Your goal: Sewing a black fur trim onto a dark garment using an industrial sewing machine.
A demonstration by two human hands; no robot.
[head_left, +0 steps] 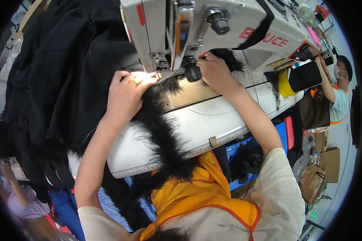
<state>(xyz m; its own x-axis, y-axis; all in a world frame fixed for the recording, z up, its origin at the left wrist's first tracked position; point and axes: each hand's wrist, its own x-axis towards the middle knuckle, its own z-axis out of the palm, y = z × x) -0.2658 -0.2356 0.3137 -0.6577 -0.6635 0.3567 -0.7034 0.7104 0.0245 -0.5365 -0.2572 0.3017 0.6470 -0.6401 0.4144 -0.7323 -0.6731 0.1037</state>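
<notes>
A long strip of shaggy black fur trim (161,132) runs from the lit needle area of a white sewing machine (245,20) over the front edge of a white tabletop (217,120). The left hand (126,94), fingers curled, works beside the needle; the right hand (218,76) is near a ribbed black knob (193,73). Whether either grips cannot be told. Heavy black fabric (68,76) lies to the left.

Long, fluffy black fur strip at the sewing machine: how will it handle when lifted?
The long, fluffy black fur strip is probably floppy: it bends over the edge of the white sewing table. Likely light for its bulk, since loose hair fills its outline. It might snag too, given the wispy ends.
</notes>
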